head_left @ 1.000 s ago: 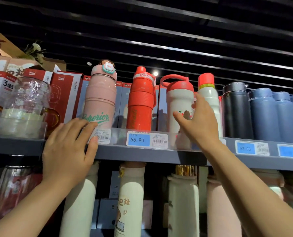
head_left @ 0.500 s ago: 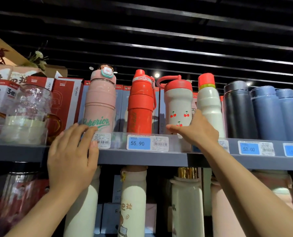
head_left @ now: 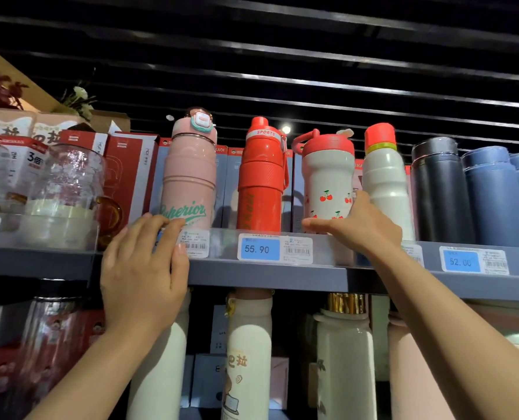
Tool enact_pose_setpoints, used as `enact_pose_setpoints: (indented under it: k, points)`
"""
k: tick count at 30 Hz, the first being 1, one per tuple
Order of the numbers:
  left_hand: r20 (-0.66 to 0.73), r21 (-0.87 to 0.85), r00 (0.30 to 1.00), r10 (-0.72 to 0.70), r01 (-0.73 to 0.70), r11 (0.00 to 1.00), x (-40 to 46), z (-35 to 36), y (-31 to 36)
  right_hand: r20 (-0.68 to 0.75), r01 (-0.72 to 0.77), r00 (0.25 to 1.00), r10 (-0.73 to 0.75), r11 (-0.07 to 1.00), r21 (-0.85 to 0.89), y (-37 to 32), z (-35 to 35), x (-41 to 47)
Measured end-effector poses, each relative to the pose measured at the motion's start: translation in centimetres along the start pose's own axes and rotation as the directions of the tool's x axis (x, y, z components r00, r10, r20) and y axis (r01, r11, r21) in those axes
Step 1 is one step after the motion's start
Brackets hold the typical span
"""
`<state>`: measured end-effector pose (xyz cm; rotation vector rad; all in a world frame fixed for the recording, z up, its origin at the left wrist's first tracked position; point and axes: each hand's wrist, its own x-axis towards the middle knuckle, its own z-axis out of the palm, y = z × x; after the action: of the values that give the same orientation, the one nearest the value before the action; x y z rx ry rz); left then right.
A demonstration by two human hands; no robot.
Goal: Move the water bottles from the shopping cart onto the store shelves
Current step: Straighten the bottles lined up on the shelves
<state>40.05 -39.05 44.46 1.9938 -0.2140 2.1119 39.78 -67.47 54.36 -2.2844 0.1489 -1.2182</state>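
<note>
On the upper shelf (head_left: 282,275) stand a pink "Superior" bottle (head_left: 188,177), a red sports bottle (head_left: 261,177), a white cherry-print bottle (head_left: 326,180) with a red lid, and a white bottle with a red cap (head_left: 384,180). My right hand (head_left: 358,225) grips the cherry bottle's base, thumb across its front and fingers on its right side. My left hand (head_left: 143,268) rests with fingers spread on the shelf's clear front rail, just below the pink bottle. The shopping cart is out of view.
A black flask (head_left: 440,192) and blue flasks (head_left: 494,198) fill the shelf's right end. Glass jugs (head_left: 67,189) and red boxes (head_left: 128,171) sit at the left. Boxes stand behind the bottles. Tall white and pink bottles (head_left: 249,353) line the lower shelf. Price tags (head_left: 259,249) run along the rail.
My right hand slid down the cherry bottle from its middle to its base, and the bottle turned so its cherries face front. My left hand stayed at the rail.
</note>
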Motion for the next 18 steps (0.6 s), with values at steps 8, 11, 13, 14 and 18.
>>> enact_pose_setpoints:
  k: [8, 11, 13, 14, 18]
  points:
    - [0.003, -0.011, 1.0, 0.009, -0.009, 1.0, 0.0, -0.1, -0.2, 0.202, 0.043, 0.975, -0.095, 0.968, 0.248, 0.3, -0.8, 1.0]
    - [0.008, -0.011, 1.0, 0.01, -0.01, 1.0, 0.0, -0.1, -0.3, 0.128, 0.029, 0.991, -0.049, 0.987, 0.156, 0.4, -0.5, 0.7]
    - [0.003, -0.014, 1.0, 0.009, -0.009, 1.0, 0.0, -0.1, -0.2, 0.059, 0.016, 0.998, -0.017, 1.0, 0.023, 0.3, -0.2, 0.1]
    - [0.001, -0.015, 1.0, 0.009, -0.009, 1.0, -0.1, -0.1, -0.3, 0.026, -0.005, 1.0, 0.006, 1.0, -0.027, 0.2, -0.2, -0.1]
    - [-0.005, -0.015, 1.0, 0.017, -0.017, 1.0, -0.1, 0.0, -0.4, 0.038, -0.046, 0.998, 0.049, 0.996, -0.073, 0.0, -0.1, 0.1]
